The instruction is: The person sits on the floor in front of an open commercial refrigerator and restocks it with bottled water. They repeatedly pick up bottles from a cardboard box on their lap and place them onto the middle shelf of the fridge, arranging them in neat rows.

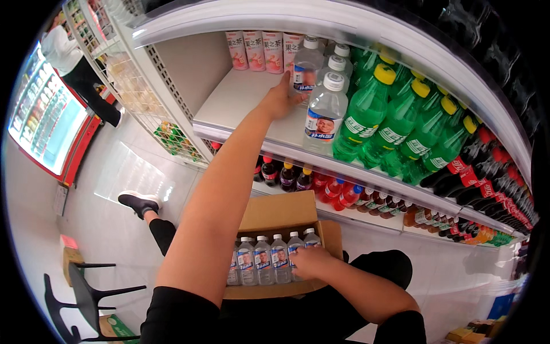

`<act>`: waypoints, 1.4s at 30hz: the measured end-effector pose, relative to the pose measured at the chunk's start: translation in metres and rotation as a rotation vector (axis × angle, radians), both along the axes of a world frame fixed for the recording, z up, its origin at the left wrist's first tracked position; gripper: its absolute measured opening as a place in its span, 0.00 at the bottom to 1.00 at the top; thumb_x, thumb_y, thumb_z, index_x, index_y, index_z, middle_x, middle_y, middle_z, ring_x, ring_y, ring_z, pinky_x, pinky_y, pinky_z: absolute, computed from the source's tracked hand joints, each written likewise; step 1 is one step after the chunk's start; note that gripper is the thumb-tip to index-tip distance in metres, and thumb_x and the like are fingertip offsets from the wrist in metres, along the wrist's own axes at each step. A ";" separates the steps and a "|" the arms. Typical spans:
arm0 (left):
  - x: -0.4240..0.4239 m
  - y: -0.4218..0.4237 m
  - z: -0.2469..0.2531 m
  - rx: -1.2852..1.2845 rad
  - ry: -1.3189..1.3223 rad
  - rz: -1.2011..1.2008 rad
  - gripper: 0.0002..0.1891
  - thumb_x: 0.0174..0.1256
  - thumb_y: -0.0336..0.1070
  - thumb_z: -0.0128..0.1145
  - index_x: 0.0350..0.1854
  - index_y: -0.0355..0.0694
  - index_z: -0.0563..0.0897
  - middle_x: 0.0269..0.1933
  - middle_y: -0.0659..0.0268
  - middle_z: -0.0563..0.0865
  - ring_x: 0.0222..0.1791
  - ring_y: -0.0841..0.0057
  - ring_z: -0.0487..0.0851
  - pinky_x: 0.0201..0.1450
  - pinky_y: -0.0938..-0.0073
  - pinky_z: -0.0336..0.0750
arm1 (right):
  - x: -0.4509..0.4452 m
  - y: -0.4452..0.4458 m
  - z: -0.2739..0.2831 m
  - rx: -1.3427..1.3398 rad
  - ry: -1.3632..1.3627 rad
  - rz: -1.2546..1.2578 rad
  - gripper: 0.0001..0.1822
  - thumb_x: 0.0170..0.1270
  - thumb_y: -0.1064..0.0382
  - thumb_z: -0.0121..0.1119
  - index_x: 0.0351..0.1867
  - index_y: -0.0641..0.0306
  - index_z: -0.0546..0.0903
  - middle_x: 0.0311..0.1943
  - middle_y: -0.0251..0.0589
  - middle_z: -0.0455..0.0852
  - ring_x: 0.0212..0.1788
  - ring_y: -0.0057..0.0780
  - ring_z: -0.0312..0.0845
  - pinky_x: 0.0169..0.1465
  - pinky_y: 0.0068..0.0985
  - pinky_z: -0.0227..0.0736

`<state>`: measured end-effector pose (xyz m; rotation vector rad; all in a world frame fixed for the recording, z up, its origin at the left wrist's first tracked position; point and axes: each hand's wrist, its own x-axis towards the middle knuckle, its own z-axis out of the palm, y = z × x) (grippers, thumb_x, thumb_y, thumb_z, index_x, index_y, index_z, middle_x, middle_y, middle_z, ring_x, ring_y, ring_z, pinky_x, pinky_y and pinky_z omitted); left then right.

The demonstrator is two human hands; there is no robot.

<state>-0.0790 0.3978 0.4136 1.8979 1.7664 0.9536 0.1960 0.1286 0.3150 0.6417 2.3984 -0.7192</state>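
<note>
My left hand [281,99] reaches onto the upper shelf [240,101], thumb and fingers about the lower part of a clear plastic bottle [306,64] with a white cap. Just right of that hand stands another clear bottle [326,107] with a blue and white label, at the front of a row. Below, an open cardboard carton [277,210] holds several of these clear bottles [263,258], upright side by side. My right hand [311,260] is in the carton's right end, fingers around a bottle [295,243] there; its fingertips are partly hidden.
Pink drink cartons [273,51] line the shelf's back. Green soda bottles [363,116] with yellow caps stand to the right, then cola bottles [472,180]. A lower shelf holds red drink bottles [333,189]. A black chair [88,296] lies at left; a person [71,60] stands near a lit fridge [47,116].
</note>
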 end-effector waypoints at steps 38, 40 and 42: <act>0.065 -0.468 -0.287 -0.252 0.365 0.359 0.35 0.68 0.52 0.65 0.77 0.50 0.74 0.83 0.52 0.64 0.84 0.43 0.56 0.77 0.19 0.43 | -0.053 0.038 -0.193 0.218 -0.109 -0.395 0.24 0.72 0.41 0.56 0.59 0.53 0.86 0.59 0.49 0.89 0.66 0.53 0.80 0.69 0.66 0.62; 0.062 -0.464 -0.289 -0.271 0.360 0.371 0.35 0.68 0.52 0.64 0.78 0.52 0.74 0.83 0.50 0.63 0.84 0.45 0.56 0.77 0.19 0.43 | -0.052 0.041 -0.190 0.203 -0.131 -0.417 0.24 0.71 0.42 0.58 0.57 0.53 0.86 0.56 0.48 0.90 0.64 0.53 0.82 0.67 0.64 0.66; 0.061 -0.463 -0.289 -0.254 0.344 0.386 0.34 0.68 0.52 0.64 0.77 0.52 0.75 0.82 0.49 0.65 0.84 0.47 0.58 0.76 0.17 0.44 | -0.049 0.043 -0.182 0.212 -0.104 -0.393 0.23 0.69 0.42 0.60 0.56 0.53 0.87 0.54 0.47 0.91 0.60 0.53 0.85 0.64 0.62 0.70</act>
